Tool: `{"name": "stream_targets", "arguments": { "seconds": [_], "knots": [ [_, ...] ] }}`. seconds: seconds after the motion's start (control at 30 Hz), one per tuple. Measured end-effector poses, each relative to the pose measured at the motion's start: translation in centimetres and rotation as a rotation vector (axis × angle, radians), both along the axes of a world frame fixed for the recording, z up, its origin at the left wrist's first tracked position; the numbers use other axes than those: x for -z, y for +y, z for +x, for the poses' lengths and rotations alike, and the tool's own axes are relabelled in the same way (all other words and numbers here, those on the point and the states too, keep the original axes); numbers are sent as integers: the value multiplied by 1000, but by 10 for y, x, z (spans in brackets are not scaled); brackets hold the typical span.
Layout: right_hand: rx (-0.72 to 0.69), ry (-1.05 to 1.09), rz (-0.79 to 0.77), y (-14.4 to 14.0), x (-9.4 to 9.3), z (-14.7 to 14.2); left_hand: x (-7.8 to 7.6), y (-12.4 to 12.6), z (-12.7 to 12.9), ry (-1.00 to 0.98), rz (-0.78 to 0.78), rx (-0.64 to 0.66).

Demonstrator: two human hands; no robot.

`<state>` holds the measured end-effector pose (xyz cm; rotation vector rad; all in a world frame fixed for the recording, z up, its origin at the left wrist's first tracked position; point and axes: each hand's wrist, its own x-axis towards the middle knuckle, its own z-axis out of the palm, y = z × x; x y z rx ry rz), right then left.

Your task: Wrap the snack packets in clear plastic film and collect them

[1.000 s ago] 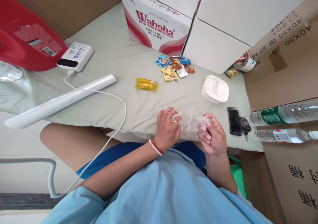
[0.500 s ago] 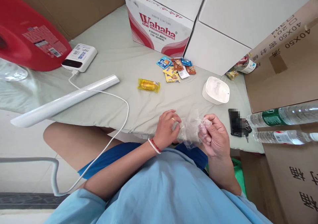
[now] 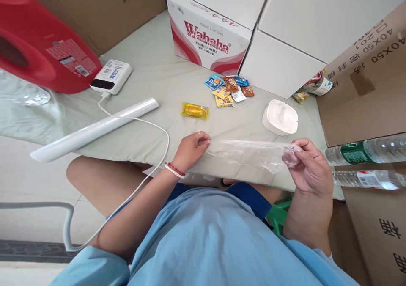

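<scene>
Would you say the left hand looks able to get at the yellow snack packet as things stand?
Probably not at once: the left hand is pinching the clear plastic bag. The cloth up to the yellow snack packet lies bare.

"Wahaha purified water" on red-white carton (image 3: 207, 38), "40X50" on cardboard box (image 3: 364, 78)

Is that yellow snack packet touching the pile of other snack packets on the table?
Apart. The head view shows bare grey table cover between the yellow snack packet and the pile of snack packets.
</scene>
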<state>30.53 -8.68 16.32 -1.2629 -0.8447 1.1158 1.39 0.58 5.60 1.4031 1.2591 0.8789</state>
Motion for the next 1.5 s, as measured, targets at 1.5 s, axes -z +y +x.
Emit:
{"name": "stream_targets", "arguments": {
  "seconds": [1.5],
  "knots": [
    [-618, -1157, -78, 217, 113, -84, 38, 42, 23, 236, 261, -489]
  ]
}}
